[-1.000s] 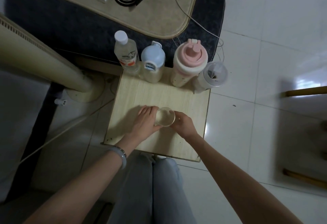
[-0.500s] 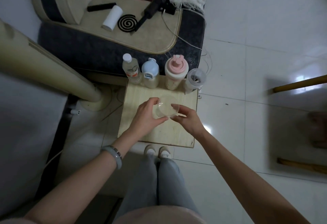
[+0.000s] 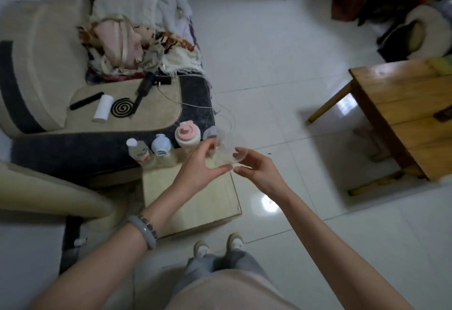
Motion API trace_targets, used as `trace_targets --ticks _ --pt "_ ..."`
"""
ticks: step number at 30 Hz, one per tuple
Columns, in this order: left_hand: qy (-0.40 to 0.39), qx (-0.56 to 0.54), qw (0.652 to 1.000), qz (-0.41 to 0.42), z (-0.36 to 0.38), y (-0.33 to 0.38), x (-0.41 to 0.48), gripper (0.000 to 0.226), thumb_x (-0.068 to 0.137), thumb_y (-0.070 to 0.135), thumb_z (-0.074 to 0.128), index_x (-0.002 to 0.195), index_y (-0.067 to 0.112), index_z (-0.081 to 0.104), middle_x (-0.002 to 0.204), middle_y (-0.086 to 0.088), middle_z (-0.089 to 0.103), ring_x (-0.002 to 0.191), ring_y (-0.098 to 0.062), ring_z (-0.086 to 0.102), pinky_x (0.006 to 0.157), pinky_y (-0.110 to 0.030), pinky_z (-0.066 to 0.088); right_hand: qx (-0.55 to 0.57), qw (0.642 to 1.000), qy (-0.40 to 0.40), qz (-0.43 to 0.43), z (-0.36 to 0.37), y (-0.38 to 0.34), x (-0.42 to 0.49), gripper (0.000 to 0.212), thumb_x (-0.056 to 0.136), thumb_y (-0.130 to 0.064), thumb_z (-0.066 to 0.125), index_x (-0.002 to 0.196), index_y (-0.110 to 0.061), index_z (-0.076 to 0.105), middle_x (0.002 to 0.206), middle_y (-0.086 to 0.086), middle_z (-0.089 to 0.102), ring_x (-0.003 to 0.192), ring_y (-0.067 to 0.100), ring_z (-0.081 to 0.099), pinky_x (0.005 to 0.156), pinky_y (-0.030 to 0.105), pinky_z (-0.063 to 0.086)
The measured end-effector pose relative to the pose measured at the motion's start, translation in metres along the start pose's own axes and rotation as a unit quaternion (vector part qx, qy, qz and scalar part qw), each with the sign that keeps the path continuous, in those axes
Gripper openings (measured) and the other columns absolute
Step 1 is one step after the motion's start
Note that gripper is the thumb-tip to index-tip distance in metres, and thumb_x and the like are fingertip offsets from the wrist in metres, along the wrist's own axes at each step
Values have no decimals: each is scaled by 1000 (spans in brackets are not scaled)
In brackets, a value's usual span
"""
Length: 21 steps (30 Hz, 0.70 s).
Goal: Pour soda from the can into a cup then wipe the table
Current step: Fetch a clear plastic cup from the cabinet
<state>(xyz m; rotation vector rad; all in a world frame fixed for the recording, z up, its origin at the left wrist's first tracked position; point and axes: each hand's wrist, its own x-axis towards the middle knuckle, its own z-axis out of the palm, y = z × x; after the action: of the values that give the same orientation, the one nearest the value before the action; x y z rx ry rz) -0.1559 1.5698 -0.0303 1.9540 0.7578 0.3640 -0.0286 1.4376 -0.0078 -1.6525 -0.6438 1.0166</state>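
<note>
A clear plastic cup [image 3: 226,154] is held up in the air above the far right corner of the small light-wood table [image 3: 195,202]. My left hand [image 3: 198,166] wraps its side and bottom. My right hand [image 3: 254,166] pinches its rim from the right. The cup looks tilted, and pale liquid seems to sit in it. No soda can is in view.
Along the table's far edge stand a clear bottle with a white cap [image 3: 138,152], a blue-capped bottle [image 3: 161,148], a pink-lidded jug [image 3: 187,138] and a clear lidded container [image 3: 211,133]. A cluttered sofa [image 3: 102,104] lies behind, a wooden table [image 3: 406,114] at right. White tiled floor all around.
The cup has been lifted off the table by both hands and carried up and to the right. The view has risen and pulled back, showing much more of the room.
</note>
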Motion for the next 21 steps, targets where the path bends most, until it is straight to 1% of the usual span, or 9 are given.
trace_targets --ticks 2,4,5,7,10,13,16,18,21 --pt "-19 9 999 26 14 15 8 61 68 42 80 120 30 51 119 14 57 107 -3 53 86 -13 39 6 999 33 -6 -17 -4 -14 43 80 0 69 101 -37 61 91 -24 70 94 -5 64 75 11 50" --pt "-43 14 998 42 32 30 13 61 68 41 81 120 30 51 119 13 57 106 -4 54 88 -19 43 13 998 65 -12 -34 -5 -29 42 80 0 69 101 -35 60 92 -22 70 93 -6 64 73 10 49" --pt "-58 15 997 50 43 38 14 60 67 42 80 119 31 51 118 14 57 105 -1 54 87 -18 43 16 996 84 -13 -45 -3 -37 42 80 2 68 103 -33 60 95 -19 70 92 -7 64 73 10 49" --pt "-85 21 994 71 64 56 13 58 66 45 79 115 37 49 114 18 56 102 12 51 83 -11 39 21 993 118 -15 -66 4 -53 45 81 6 65 108 -28 58 101 -12 67 92 -9 63 75 11 49" --pt "-118 32 988 96 97 81 11 54 66 45 78 110 41 48 112 23 56 101 21 46 81 -7 35 25 987 156 -12 -98 12 -81 47 80 10 62 107 -29 59 101 -11 66 94 -4 63 78 12 49" --pt "-154 41 980 120 140 108 4 54 68 41 80 112 38 49 110 24 54 101 23 44 78 -6 35 24 981 193 -5 -135 25 -116 52 79 13 58 106 -32 60 102 -11 68 99 0 63 83 15 49" --pt "-184 37 972 142 189 138 -7 55 68 39 81 113 36 49 111 23 55 103 20 46 78 -2 36 33 975 221 0 -175 42 -153 52 79 13 56 120 -19 57 115 1 65 111 13 60 95 26 47" --pt "-204 28 967 152 226 158 -18 56 67 38 81 112 37 49 111 23 56 104 17 48 81 -2 36 31 970 239 4 -205 52 -180 52 79 13 56 122 -18 56 116 1 64 112 14 59 96 26 46" --pt "-224 10 961 162 286 187 -39 59 66 37 82 114 39 47 112 23 58 105 13 51 83 -2 36 26 964 265 15 -255 70 -224 53 80 11 56 126 -14 55 116 0 64 111 11 59 94 21 46"
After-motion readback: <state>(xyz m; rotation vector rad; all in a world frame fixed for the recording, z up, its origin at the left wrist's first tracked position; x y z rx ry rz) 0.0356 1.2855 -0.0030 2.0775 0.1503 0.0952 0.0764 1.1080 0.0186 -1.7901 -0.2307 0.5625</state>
